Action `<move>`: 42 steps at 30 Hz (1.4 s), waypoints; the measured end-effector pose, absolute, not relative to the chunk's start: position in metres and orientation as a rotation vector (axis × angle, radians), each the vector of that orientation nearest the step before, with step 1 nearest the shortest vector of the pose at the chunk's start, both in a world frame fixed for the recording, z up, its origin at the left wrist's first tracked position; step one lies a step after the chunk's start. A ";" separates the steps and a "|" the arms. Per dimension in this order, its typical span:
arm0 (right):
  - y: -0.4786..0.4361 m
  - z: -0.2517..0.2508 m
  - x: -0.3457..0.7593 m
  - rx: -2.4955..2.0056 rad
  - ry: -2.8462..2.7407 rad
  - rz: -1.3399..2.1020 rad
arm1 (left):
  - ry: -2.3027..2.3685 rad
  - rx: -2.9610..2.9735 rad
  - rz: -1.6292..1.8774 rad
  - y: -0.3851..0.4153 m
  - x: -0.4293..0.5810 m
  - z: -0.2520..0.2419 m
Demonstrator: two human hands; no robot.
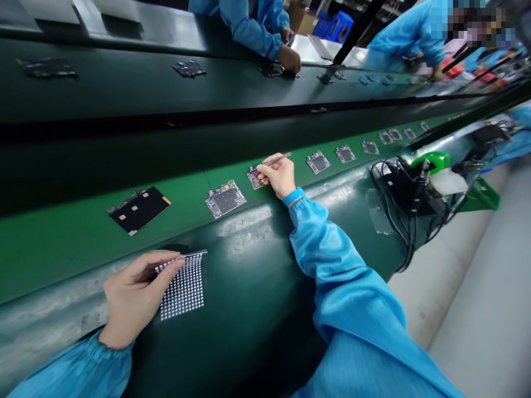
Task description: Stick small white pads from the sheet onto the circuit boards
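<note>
My left hand (pixel 139 290) pinches a sheet of small round white stickers (pixel 182 290) by its upper edge, over the near ledge. Reaching forward to the green belt, my right hand (pixel 277 176) is closed on a pair of tweezers (pixel 277 160). Below its fingers lies a circuit board (pixel 254 178), partly covered by the hand; whether the tweezers touch it I cannot tell. Nearer to me on the belt is another circuit board (pixel 226 199), with its components facing up. Left of that sits a board under a black sheet (pixel 141 210) that bears small white squares.
More circuit boards (pixel 318 161) line the belt (pixel 186 177) toward the right. Black cables and a device (pixel 409 193) stand on the ledge at right, beside a green bin (pixel 481 194). Across the line, a co-worker's hand (pixel 289 59) is at a board on the far belt.
</note>
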State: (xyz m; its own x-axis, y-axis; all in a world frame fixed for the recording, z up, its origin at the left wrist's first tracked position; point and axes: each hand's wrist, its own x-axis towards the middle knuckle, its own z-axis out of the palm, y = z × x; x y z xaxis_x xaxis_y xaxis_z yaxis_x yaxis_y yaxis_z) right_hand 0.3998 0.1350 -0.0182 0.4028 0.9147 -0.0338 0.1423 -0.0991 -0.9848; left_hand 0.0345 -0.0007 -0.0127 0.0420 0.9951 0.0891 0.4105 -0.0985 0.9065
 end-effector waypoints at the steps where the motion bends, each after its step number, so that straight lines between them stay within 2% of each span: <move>1: 0.134 -0.016 0.399 -1.543 -0.969 0.861 | 1.449 1.610 1.036 0.000 0.034 -0.013; 5: 0.110 0.004 0.372 -1.414 -1.001 0.880 | 1.459 1.616 1.034 -0.001 0.038 -0.010; 11: 0.044 0.037 0.284 -1.159 -1.187 1.369 | 1.423 1.583 1.060 0.004 0.044 -0.010; 14: 0.029 0.040 0.258 -1.113 -1.229 1.468 | 1.407 1.571 1.062 0.006 0.046 -0.009; 42: 0.028 0.032 0.252 -1.086 -1.250 1.443 | 1.335 1.580 1.095 0.007 0.046 -0.008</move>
State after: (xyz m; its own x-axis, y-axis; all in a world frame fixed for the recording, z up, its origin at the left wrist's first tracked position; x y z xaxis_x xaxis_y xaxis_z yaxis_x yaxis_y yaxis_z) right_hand 0.2515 0.0280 0.0317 -0.1980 0.9787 -0.0536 -0.0867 -0.0719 -0.9936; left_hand 0.0465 0.0070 -0.0082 0.0771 0.9891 0.1258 0.3168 -0.1440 0.9375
